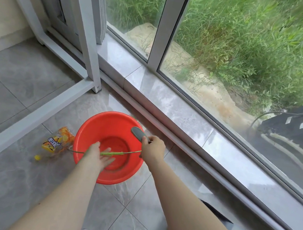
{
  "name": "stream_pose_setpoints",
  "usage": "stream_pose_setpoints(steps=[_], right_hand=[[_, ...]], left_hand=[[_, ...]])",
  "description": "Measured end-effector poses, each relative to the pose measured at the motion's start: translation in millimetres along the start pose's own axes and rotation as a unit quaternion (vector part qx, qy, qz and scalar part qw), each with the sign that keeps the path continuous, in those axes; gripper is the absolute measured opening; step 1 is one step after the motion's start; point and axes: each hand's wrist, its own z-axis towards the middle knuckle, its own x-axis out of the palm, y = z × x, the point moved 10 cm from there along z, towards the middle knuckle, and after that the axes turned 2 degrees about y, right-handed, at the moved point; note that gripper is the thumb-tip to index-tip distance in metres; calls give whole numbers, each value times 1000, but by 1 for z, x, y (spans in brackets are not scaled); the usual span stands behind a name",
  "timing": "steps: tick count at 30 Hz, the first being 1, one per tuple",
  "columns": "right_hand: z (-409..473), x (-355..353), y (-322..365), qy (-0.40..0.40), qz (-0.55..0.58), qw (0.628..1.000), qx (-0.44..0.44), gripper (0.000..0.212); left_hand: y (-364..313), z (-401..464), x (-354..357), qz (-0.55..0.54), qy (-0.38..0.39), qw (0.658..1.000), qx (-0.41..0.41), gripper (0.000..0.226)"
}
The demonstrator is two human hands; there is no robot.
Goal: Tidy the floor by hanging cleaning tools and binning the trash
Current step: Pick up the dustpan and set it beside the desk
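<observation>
Just bucket handle [119, 153] under left grip [101, 156]

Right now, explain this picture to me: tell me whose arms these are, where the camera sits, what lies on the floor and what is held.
There is no machine here. A person wears one camera on the head, looking forward and down, so the two bare arms are their own and their shoes show at the bottom edge.

On the grey tiled floor stands a red bucket, beside a big window sill. Left of the bucket lies a yellow snack wrapper with a small yellow scrap near it.

The right hand grips a grey handle over the bucket's rim. The left hand is open over the bucket, fingers straight, at the bucket's thin green wire handle; whether it touches it is unclear.
</observation>
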Motion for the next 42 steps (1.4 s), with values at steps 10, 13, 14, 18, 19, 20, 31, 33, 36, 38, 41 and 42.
stream_pose_setpoints(steps=[10,13,14,18,19,20,31,33,36,38,41,42], right_hand=[[-38,-48,25,54,77,995,33,12],[-61,-56,35,113,69,990,44,19],[-67,-56,38,135,57,988,49,23],[-90,-58,62,180,-55,982,28,23],[-94,-57,67,186,-75,980,17,21],[-99,-55,74,195,-98,976,4,20],[-175,-41,122,246,-383,873,-174,13],[-197,-32,136,256,-407,850,-215,17],[-230,-13,158,267,-449,811,-264,25],[-249,-2,171,265,-486,780,-291,25],[-282,20,190,254,-556,717,-335,33],[-295,29,196,254,-576,695,-347,36]], left_hand=[[-17,-53,5,8,-46,999,3,26],[-28,-72,-11,42,-69,997,11,24],[-33,-81,-16,60,-74,995,16,27],[-50,-115,-24,134,-68,988,23,43],[-53,-121,-26,143,-75,987,21,42],[-55,-125,-30,149,-84,985,21,42],[-66,-199,-120,165,-192,962,108,38],[-67,-222,-141,137,-203,963,111,37],[-66,-255,-178,71,-217,967,115,36],[-66,-271,-199,45,-223,967,112,38],[-67,-296,-236,13,-243,962,127,41],[-65,-301,-248,7,-247,961,127,40]])
